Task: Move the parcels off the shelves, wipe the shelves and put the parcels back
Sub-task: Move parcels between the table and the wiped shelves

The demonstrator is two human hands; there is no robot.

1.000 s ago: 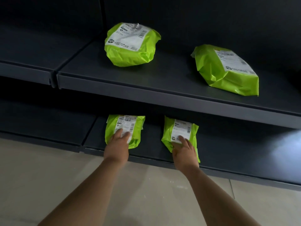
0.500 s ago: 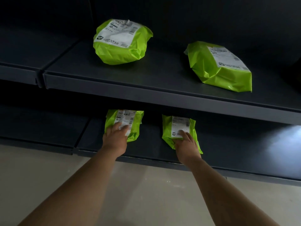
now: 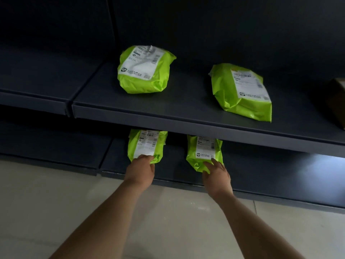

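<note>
Left hand (image 3: 141,168) grips the left small parcel (image 3: 147,144); right hand (image 3: 216,176) lies on the right small parcel (image 3: 203,152).
Left curls round the parcel's near end; right rests with fingers (image 3: 216,163) spread and straight. Both parcels lie on the lower shelf (image 3: 261,171), two larger parcels (image 3: 144,70) on the upper shelf (image 3: 186,101).

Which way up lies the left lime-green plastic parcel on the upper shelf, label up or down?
Label up: the lime-green plastic parcel lies flat on the dark grey metal upper shelf, its white printed label facing upward.
</note>
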